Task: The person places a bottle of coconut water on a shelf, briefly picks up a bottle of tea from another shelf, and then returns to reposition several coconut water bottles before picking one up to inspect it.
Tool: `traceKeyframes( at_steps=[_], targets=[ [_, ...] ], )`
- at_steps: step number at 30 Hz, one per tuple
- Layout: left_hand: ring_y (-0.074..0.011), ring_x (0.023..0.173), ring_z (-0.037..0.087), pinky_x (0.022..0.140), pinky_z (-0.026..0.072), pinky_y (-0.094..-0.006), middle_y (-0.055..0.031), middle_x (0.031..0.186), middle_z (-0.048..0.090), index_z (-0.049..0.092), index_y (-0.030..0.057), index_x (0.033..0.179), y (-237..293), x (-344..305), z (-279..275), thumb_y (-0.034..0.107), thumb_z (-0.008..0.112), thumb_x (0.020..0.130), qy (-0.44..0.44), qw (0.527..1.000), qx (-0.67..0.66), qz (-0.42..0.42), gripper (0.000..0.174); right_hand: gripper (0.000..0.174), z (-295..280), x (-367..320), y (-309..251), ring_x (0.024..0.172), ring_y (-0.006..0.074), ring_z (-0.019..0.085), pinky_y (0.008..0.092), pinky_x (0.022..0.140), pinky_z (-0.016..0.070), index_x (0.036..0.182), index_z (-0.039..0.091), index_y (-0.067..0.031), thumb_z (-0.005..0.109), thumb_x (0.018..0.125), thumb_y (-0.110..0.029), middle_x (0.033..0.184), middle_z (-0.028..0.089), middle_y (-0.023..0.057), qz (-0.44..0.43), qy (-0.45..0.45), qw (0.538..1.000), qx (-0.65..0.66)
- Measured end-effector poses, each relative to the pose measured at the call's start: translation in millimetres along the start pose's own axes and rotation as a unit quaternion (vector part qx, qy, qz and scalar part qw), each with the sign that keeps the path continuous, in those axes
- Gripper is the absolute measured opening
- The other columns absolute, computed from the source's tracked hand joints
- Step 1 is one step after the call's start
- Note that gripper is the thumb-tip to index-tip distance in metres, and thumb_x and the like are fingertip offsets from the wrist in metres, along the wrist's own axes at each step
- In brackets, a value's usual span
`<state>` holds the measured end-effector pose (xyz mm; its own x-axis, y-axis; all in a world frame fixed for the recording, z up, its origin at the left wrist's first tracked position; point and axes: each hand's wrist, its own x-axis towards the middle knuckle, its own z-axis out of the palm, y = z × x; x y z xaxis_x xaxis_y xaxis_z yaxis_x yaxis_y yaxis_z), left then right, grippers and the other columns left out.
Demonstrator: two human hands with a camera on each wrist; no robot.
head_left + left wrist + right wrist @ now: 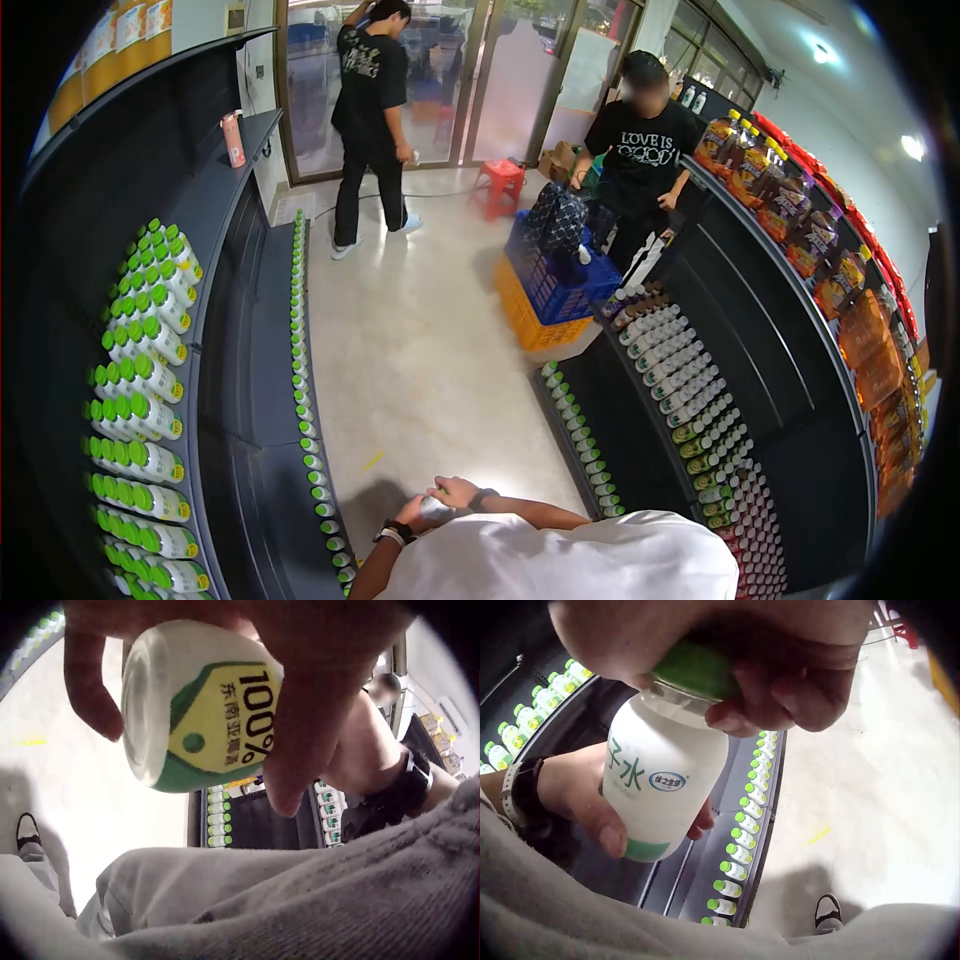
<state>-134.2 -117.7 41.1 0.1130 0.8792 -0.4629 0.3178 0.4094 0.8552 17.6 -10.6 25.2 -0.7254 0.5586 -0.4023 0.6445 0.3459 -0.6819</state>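
Note:
A white bottle (667,761) with a green cap (696,669) is held between both hands, tilted, in front of the white shirt. In the right wrist view the right hand (780,660) curls its fingers round the cap, while the left hand (585,795) grips the lower body. The left wrist view has the bottle's yellow and green label (225,720) and its base facing left, with the left hand (322,690) round it. Seen from the head, the left hand (411,514) and right hand (457,491) are close together at the bottle (435,508).
Shelves of green-capped bottles (140,460) stand on the left, with a low row (312,462) along the edge. More bottles (670,350) fill the right shelf. Blue and yellow crates (545,325), a red stool (500,188) and two people are farther off.

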Motion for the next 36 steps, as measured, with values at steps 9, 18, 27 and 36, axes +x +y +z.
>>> traceKeyframes(
  at_steps=[9,18,27,36],
  targets=[
    [-0.0366,0.093,0.060,0.078,0.0480,-0.0423,-0.0193,0.100,0.062,0.052,0.0044,0.105,-84,57,-38,0.041,0.078,0.063,0.053,0.993,0.073,0.071,0.061,0.054,-1,76,3,0.080,0.0356,0.059,0.0438,0.071,0.0451,0.091,0.054,-0.0062,0.043,0.086,-0.058,0.078,0.060,0.0180,-0.036,-0.043,0.997,0.045],
    [-0.0383,0.093,0.059,0.076,0.0477,-0.0429,-0.0203,0.096,0.062,0.053,0.0054,0.102,-64,145,-136,0.038,0.074,0.069,0.089,0.983,0.160,0.000,0.051,0.061,-92,198,-9,0.080,0.0315,0.058,0.0382,0.069,0.0437,0.092,0.055,-0.0022,0.044,0.084,-0.061,0.083,0.060,0.0185,-0.078,-0.111,0.987,0.085],
    [-0.0356,0.090,0.060,0.076,0.0471,-0.0406,-0.0180,0.092,0.061,0.051,0.0057,0.096,-7,249,-236,0.038,0.078,0.062,0.068,0.971,0.226,0.026,0.054,0.055,-183,294,-11,0.071,0.0301,0.060,0.0376,0.068,0.0461,0.089,0.058,-0.0003,0.049,0.085,-0.054,0.073,0.062,0.0171,-0.086,-0.038,0.984,0.149],
    [-0.0315,0.095,0.058,0.081,0.0459,-0.0398,-0.0162,0.100,0.060,0.056,0.0033,0.099,64,298,-291,0.035,0.083,0.054,0.047,0.971,0.234,0.010,0.061,0.050,-233,353,-10,0.071,0.0285,0.059,0.0374,0.066,0.0456,0.087,0.057,0.0013,0.056,0.084,-0.049,0.072,0.060,0.0178,-0.073,0.012,0.981,0.182]
  ],
)
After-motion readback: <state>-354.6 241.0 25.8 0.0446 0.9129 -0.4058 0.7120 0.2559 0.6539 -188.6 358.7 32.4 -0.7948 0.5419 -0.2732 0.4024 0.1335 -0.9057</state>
